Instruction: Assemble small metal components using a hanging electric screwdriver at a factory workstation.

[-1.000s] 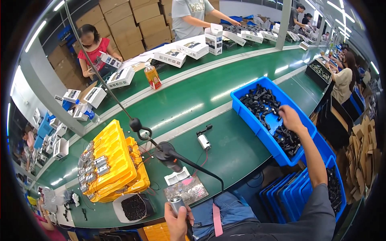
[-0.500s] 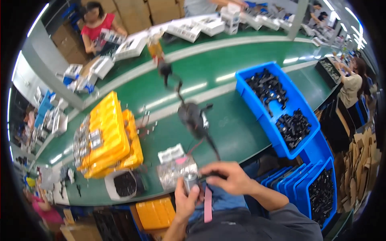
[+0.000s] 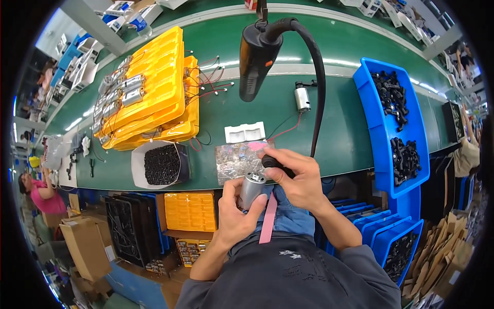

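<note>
My left hand is wrapped round a silver cylindrical motor, its end face tilted up. My right hand pinches a black part with a rounded end, just above and to the right of the motor; the two look apart. The fingers hide much of the black part. Beyond both hands lies a worn, silvery plate with a white moulded holder behind it. A black power tool hangs over the bench, with a thick black cable looping down on its right.
Another silver motor with a black piece on it stands on the green bench. Yellow trays of wired motors are stacked left, near a box of small black bits. A blue bin of black parts stands right.
The view has tilted down and shifted. My left hand still holds the motor; my right hand still has the black part. The hanging tool, blurred before, now shows sharply.
</note>
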The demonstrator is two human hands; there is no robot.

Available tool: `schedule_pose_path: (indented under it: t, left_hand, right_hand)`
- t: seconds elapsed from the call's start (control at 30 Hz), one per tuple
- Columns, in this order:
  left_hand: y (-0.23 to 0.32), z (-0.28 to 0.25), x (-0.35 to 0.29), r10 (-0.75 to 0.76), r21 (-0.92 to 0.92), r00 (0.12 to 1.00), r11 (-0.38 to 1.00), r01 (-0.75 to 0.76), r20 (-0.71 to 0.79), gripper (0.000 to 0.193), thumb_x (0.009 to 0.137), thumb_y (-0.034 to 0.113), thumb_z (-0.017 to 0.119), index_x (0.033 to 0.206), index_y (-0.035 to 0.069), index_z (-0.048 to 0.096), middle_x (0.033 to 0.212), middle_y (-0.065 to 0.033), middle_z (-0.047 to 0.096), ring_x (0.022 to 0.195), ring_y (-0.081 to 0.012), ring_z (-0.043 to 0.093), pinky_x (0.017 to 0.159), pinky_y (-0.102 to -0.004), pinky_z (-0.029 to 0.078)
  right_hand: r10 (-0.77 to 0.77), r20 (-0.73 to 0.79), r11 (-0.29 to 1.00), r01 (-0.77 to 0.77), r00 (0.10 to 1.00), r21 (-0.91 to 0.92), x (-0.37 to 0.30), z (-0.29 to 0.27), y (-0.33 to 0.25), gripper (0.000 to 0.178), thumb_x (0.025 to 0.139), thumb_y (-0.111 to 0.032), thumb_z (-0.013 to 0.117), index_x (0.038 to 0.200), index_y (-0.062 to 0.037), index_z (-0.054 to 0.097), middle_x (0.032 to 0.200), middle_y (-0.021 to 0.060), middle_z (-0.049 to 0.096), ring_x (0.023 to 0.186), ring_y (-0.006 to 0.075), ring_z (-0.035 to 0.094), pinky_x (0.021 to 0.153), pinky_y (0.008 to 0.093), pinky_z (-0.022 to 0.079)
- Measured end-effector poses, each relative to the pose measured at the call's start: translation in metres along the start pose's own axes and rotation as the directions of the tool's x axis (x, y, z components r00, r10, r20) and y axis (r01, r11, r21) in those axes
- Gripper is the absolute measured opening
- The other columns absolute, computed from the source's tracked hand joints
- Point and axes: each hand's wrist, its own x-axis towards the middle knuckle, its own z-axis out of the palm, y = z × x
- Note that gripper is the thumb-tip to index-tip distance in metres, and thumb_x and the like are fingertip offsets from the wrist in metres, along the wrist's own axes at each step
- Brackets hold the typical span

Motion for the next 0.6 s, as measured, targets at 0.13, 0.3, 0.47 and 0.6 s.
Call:
schedule_pose_path:
  t: [0.13, 0.3, 0.47, 0.6]
  left_hand:
    - [0.000, -0.005, 0.005, 0.073, 0.089, 0.997, 0.993, -0.075, 0.017, 0.041, 0.077, 0.014, 0.071, 0.106, -0.002, 0.046, 0.081, -0.0125, 0.062, 0.068, -0.0131, 0.058, 0.059, -0.0258, 0.047]
    - [0.001, -0.004, 0.009, 0.086, 0.147, 0.996, 0.985, -0.087, 0.018, 0.041, 0.076, 0.013, 0.072, 0.105, -0.002, 0.047, 0.080, -0.0162, 0.063, 0.066, -0.0184, 0.062, 0.058, -0.0285, 0.049]
    - [0.014, -0.004, 0.016, 0.120, 0.277, 0.992, 0.953, -0.127, 0.045, 0.038, 0.077, 0.011, 0.070, 0.105, -0.002, 0.047, 0.081, -0.0136, 0.062, 0.067, -0.0153, 0.059, 0.058, -0.0266, 0.047]
    - [0.022, -0.006, 0.017, -0.017, 0.304, 0.996, 0.953, -0.011, 0.090, 0.037, 0.078, 0.011, 0.068, 0.105, -0.003, 0.047, 0.081, -0.0165, 0.062, 0.067, -0.0199, 0.062, 0.058, -0.0295, 0.048]
  right_hand:
    - [-0.096, 0.036, 0.978, 0.101, 0.995, -0.181, 0.005, 0.002, -0.001, 0.043, 0.079, 0.006, 0.058, 0.121, 0.0016, 0.053, 0.099, 0.0145, 0.064, 0.082, 0.0236, 0.059, 0.075, 0.0312, 0.048]
    - [-0.175, 0.129, 0.922, 0.208, 0.976, -0.325, 0.012, 0.000, 0.000, 0.045, 0.076, 0.007, 0.058, 0.121, 0.0023, 0.053, 0.097, 0.0146, 0.063, 0.076, 0.0277, 0.057, 0.071, 0.0322, 0.047]
    - [-0.169, 0.174, 0.865, 0.231, 0.970, -0.446, 0.016, -0.004, 0.002, 0.044, 0.072, 0.008, 0.058, 0.115, 0.0034, 0.056, 0.095, 0.0137, 0.064, 0.071, 0.0275, 0.054, 0.065, 0.0340, 0.047]
    - [-0.226, 0.200, 0.803, 0.299, 0.953, -0.516, 0.020, -0.004, 0.003, 0.041, 0.069, 0.008, 0.059, 0.110, 0.0041, 0.058, 0.091, 0.0130, 0.065, 0.070, 0.0274, 0.055, 0.063, 0.0352, 0.047]
